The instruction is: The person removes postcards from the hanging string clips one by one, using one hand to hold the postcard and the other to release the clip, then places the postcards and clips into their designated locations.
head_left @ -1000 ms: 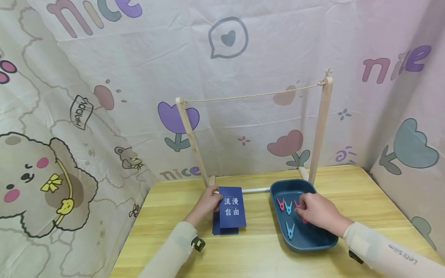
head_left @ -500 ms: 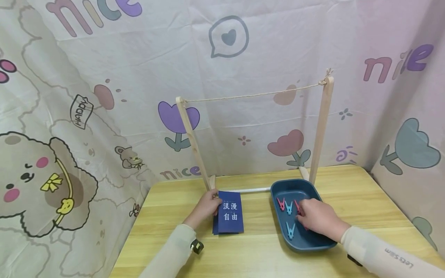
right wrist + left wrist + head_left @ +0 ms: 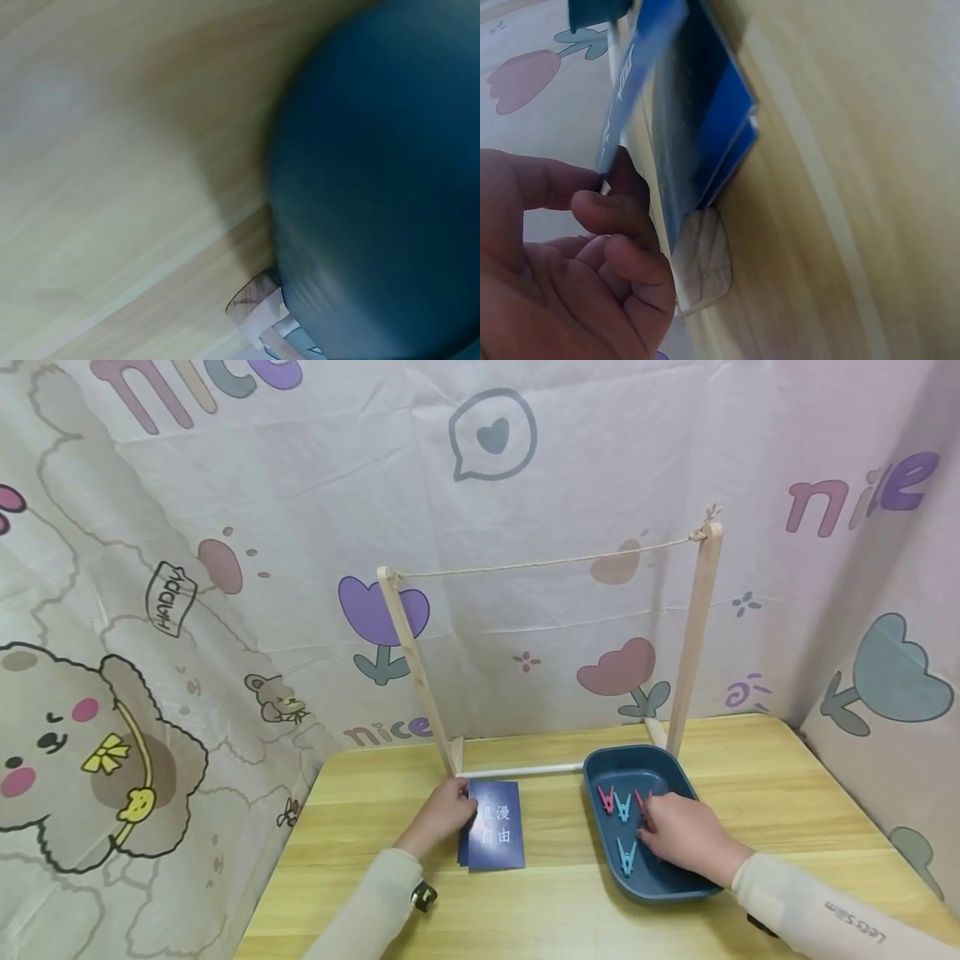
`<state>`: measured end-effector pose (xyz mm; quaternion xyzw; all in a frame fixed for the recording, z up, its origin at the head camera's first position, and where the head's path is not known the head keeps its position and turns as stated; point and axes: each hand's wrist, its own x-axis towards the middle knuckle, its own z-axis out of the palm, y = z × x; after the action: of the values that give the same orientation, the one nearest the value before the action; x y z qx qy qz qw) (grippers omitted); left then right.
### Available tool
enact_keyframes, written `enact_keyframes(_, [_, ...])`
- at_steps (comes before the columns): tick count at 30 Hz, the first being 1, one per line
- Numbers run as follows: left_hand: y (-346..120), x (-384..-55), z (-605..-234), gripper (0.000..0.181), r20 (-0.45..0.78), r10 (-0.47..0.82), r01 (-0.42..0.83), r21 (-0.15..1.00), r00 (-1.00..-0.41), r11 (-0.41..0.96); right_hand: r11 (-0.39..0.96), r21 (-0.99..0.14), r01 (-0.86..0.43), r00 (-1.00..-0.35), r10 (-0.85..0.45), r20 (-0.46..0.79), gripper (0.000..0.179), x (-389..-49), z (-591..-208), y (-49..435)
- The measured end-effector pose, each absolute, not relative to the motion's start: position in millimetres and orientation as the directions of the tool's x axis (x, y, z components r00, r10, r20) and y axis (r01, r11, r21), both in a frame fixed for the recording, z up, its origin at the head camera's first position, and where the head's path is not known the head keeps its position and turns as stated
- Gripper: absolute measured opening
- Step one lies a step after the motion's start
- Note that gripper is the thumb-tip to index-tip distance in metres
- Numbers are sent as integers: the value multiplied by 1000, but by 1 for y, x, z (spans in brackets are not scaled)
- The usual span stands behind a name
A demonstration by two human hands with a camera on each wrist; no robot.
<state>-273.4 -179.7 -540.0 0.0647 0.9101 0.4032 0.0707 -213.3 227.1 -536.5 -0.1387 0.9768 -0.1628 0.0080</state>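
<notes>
My left hand (image 3: 447,814) pinches a dark blue card (image 3: 501,852) with white characters by its left edge. More blue cards (image 3: 727,112) lie beneath it on the table, seen in the left wrist view. My right hand (image 3: 690,835) reaches into the dark blue tray (image 3: 637,892), its fingers curled at a red clothespin (image 3: 640,798) that they mostly cover. Left of those fingers lie another red clothespin (image 3: 606,799) and a blue clothespin (image 3: 622,808), with a second blue clothespin (image 3: 626,857) nearer the front. The right wrist view shows the tray's outer wall but no fingers.
Behind the cards and tray stands a wooden frame, with a left post (image 3: 412,668), a right post (image 3: 693,643) and a rope (image 3: 540,563) strung between their tops. A white rod (image 3: 532,770) runs low between the posts. A patterned cloth (image 3: 510,510) hangs behind the wooden table (image 3: 360,818).
My left hand has lowered the blue card toward the cards below, covering more of them. The right hand has sunk slightly further over the red clothespin in the tray.
</notes>
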Motion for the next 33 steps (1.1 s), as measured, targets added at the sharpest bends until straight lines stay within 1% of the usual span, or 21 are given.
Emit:
enact_keyframes(3, [-180,-271,-541,31,-77,165,63,706,-983,706,912,-292,-287,-957,-290,36,42,-213,-539,227])
enact_keyframes(6, [-180,-269,-543,34,-76,148,56,683,-986,728,912,-280,-299,-953,-300,39,39,-212,-541,227])
enact_keyframes(10, [-180,-268,-547,20,-72,119,41,664,-990,746,909,-284,-305,-951,-309,31,33,-211,-542,227])
enact_keyframes(12, [-180,-267,-550,18,-59,106,42,649,-993,760,908,-290,-302,-951,-310,21,30,-212,-542,226])
enact_keyframes(14, [-180,-266,-552,22,-34,93,51,629,-995,776,907,-299,-296,-952,-307,10,28,-212,-543,226])
enact_keyframes(18, [-176,-266,-555,37,-1,73,57,605,-997,794,911,-306,-277,-957,-291,-1,26,-213,-546,224])
enact_keyframes(21, [-175,-266,-556,38,8,66,57,628,-998,776,912,-311,-267,-959,-283,-6,24,-212,-548,224])
enact_keyframes(25, [-176,-265,-556,34,6,57,46,685,-998,727,916,-308,-256,-962,-271,-6,24,-212,-549,224])
enact_keyframes(28, [-178,-263,-555,32,-19,40,14,729,-999,684,917,-302,-259,-963,-271,5,25,-212,-551,223])
enact_keyframes(33, [-179,-261,-556,27,-15,11,-5,767,-1000,641,916,-296,-270,-961,-275,25,24,-213,-553,223])
